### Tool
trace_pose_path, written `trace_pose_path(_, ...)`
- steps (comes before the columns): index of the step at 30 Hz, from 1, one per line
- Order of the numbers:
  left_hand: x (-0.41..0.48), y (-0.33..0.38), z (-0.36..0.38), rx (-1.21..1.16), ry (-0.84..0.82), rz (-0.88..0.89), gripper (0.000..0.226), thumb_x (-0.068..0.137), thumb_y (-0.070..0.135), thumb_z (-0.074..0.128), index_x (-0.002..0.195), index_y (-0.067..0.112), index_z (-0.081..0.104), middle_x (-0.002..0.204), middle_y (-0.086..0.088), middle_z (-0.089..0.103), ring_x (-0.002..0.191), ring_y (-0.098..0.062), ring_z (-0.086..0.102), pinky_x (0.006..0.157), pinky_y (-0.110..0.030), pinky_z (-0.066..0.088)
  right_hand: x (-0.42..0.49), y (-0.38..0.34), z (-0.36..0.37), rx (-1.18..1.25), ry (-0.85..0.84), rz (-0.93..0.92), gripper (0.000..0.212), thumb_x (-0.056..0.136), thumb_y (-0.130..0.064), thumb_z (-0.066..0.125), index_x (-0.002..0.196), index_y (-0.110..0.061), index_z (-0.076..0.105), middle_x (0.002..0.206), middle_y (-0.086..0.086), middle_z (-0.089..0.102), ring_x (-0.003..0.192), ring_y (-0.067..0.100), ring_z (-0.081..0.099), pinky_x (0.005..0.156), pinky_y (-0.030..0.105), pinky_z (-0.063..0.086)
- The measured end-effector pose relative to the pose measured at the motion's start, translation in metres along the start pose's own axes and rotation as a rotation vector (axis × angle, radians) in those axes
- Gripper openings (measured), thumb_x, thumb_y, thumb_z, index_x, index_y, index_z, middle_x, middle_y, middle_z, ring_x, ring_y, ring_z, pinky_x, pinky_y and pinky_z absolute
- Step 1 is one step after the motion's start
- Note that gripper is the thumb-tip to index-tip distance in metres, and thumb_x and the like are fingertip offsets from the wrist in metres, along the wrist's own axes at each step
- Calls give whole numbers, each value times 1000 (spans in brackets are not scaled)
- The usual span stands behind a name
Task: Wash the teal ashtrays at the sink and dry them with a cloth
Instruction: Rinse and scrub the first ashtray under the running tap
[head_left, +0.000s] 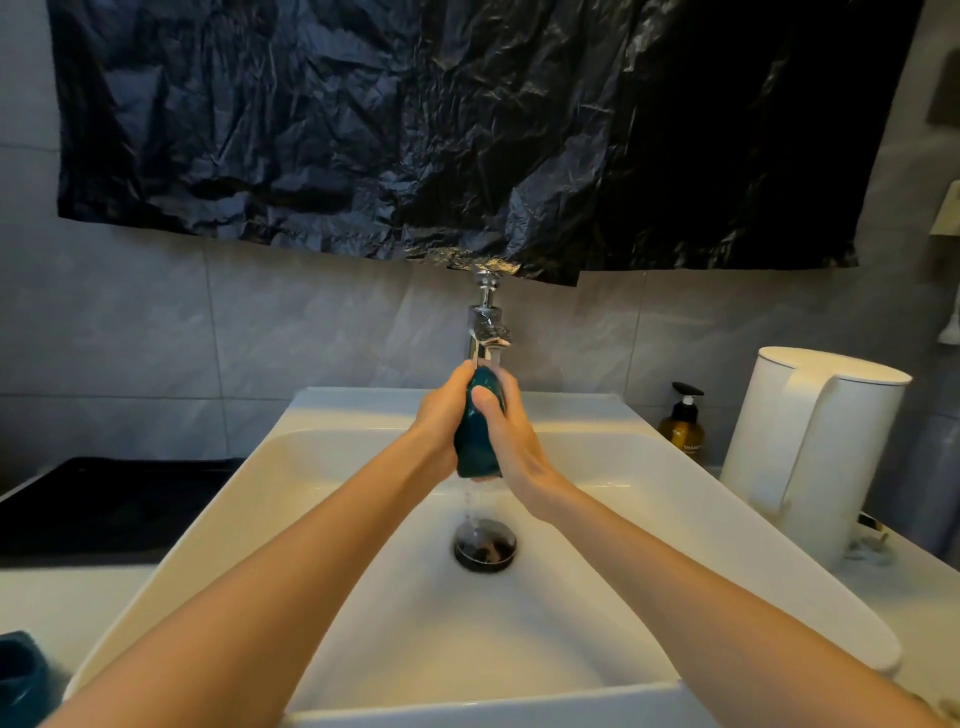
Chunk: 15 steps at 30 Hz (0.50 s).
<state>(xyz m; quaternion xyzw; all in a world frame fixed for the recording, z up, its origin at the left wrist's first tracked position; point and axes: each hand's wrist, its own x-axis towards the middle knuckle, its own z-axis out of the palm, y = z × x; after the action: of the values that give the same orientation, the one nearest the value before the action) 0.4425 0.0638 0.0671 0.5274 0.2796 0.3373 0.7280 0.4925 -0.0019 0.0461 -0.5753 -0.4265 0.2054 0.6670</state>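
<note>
Black crinkled plastic sheet (415, 119) hung across the grey tiled wall, its lower edge touching the top of the tap. White rectangular sink (363, 597) below, set on a pale desk (67, 597); dark drain (484, 545) in the basin floor. White kettle (810, 452) on the desk right of the sink, amber pump bottle (683, 423) just behind it toward the wall. Dark mat (104, 509) on the left. Both forearms reach over the basin. Left hand (441, 415) and right hand (511, 436) closed from either side on a teal ashtray (478, 441), fingers curled around it, right thumb pressed on its upper face. Ashtray held on edge directly under the chrome tap (485, 327); water runs off its lower rim into the drain. Second teal ashtray (21, 670) at the desk's near left corner, partly out of frame.
</note>
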Motion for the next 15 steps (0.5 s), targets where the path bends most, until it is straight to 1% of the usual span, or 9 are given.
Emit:
trace_pose_path(2,-7,2,4,33,-1,38,35,90,49,50,102,19,63,103,-10,65,99,-25,61,89,-40,52,3,-1,0,88,6,119,33,97,-42,42,130,-40,40,118,5,54,98,17,57,64,32,54)
trace_pose_path(3,-9,1,5,57,-23,51,35,90,50,50,101,19,63,102,-10,66,99,-25,62,87,-40,53,4,-3,1,154,13,226,36,92,-53,46,125,-38,46,116,6,56,99,18,58,64,32,53)
trace_pose_path(4,-10,-1,7,87,-54,73,36,90,50,51,103,18,62,102,-10,66,98,-25,62,81,-38,55,6,-4,2,250,14,348,48,83,-66,51,118,-34,54,113,7,59,102,20,59,68,33,53)
trace_pose_path(5,-14,-3,10,133,-80,107,37,91,49,50,106,17,62,102,-10,66,97,-24,63,75,-35,55,7,-5,1,349,16,458,58,75,-74,54,111,-29,61,108,8,62,103,22,60,72,34,52)
trace_pose_path(6,-17,-6,12,163,-90,141,36,93,48,49,108,18,61,101,-9,65,95,-23,63,72,-32,55,8,-7,-1,398,23,529,61,73,-76,54,104,-25,65,104,9,64,102,22,60,73,34,50)
trace_pose_path(8,-21,-9,14,196,-92,196,28,96,45,45,104,22,58,97,-5,64,91,-19,61,69,-28,53,9,-12,-11,404,30,592,57,78,-72,53,97,-19,66,99,10,66,97,24,59,76,37,48)
trace_pose_path(11,-24,-13,11,284,-155,315,18,99,36,43,92,25,55,90,-1,60,87,-15,60,68,-22,49,8,-17,-24,444,11,663,52,77,-65,58,96,-17,65,99,11,67,97,26,60,84,41,49)
trace_pose_path(13,-27,-16,15,300,-167,330,19,99,34,43,92,21,55,89,-4,59,89,-19,59,70,-23,49,8,-12,-22,424,-11,649,44,78,-59,55,90,-17,64,91,9,65,90,22,59,79,36,49)
trace_pose_path(15,-30,-15,20,261,-105,299,22,99,34,42,98,15,53,89,-5,57,90,-19,58,69,-22,46,8,-8,-15,368,-6,578,43,77,-59,52,90,-19,63,91,7,64,90,20,58,78,34,49)
